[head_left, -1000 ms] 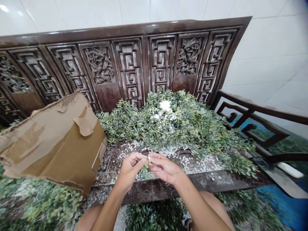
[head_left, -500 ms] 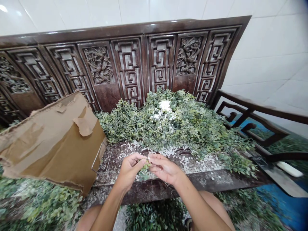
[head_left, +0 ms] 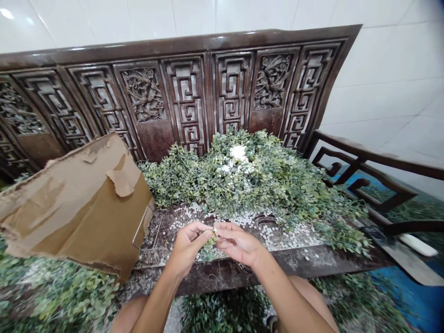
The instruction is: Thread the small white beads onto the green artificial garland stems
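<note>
The left hand (head_left: 190, 245) pinches a small green sprig (head_left: 208, 249) between thumb and fingers above the front edge of the bench (head_left: 222, 273), while the right hand (head_left: 239, 244) meets it with thumb and fingertips closed together, seemingly on a tiny white piece, though it is too small to be sure. Behind them, loose white discs (head_left: 274, 233) lie scattered in front of a heap of leafy greenery (head_left: 270, 180), with more white bits on top, and a torn cardboard box (head_left: 104, 222) stands to the left.
</note>
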The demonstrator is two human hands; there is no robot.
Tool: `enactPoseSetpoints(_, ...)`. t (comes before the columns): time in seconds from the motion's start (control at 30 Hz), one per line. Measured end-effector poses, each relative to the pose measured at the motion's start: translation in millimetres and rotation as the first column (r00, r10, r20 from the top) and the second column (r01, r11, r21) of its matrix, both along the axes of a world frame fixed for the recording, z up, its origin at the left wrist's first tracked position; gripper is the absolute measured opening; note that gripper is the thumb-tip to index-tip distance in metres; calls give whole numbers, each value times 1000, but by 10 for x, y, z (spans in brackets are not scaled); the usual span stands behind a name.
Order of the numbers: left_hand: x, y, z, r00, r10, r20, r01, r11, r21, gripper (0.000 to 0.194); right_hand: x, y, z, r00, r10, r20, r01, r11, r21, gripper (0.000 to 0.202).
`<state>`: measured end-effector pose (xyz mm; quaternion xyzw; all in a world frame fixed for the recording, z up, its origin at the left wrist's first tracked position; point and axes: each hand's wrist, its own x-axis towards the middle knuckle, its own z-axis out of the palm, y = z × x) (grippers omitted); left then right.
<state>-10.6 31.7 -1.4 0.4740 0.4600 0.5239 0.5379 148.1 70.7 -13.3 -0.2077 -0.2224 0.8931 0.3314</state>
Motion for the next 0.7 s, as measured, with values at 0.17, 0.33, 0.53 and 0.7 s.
enactPoseSetpoints(0.17,-4,2,-5,1000,-15,9,15,1000,-7,22,15,11,-24,999,34,10,-34,999,18,19)
enactPoseSetpoints(0.33,-5,-7,10,999,-28,15,28,999,-17,21,39,23,-11,997,75,23,-76,996,57,18)
enactPoseSetpoints(0.53,14,-7,10,1000,-27,11,27,999,-33,21,81,26,-3,993,93,68,-99,990,96,20)
enactPoseSetpoints(0.7,2,0,11,1000,-29,-3,29,999,-28,20,49,10,-45,994,49,98,-52,998,34,22)
